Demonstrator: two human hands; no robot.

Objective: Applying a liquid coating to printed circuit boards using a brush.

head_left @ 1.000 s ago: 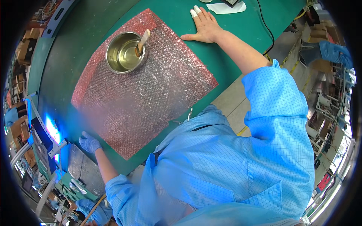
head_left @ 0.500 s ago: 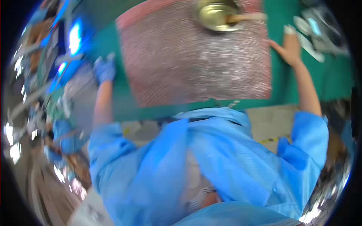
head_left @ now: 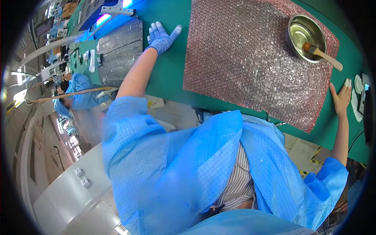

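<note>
My left hand [head_left: 161,38], in a blue striped glove with pale fingertips, lies flat on the green table mat [head_left: 166,74] with its fingers spread. Bare except for white covers on some fingertips, my right hand [head_left: 342,96] rests open on the mat near the right edge of a pinkish bubble wrap sheet [head_left: 250,58]. Between my hands, that sheet covers much of the mat. On its upper right part stands a metal bowl [head_left: 290,39] with clear yellowish liquid. A brush [head_left: 327,58] with a wooden handle leans over the bowl's rim, its dark bristles inside.
Left of my gloved hand lies a dark plastic-wrapped panel [head_left: 121,51], below a glowing blue-violet lamp [head_left: 103,20]. White pieces [head_left: 355,103] lie beyond my right hand. A co-worker in blue [head_left: 80,92] sits at the far left.
The view has turned, so the bubble wrap and bowl now appear farther right and tilted. Both hands still rest open on the mat; the picture is sharper.
</note>
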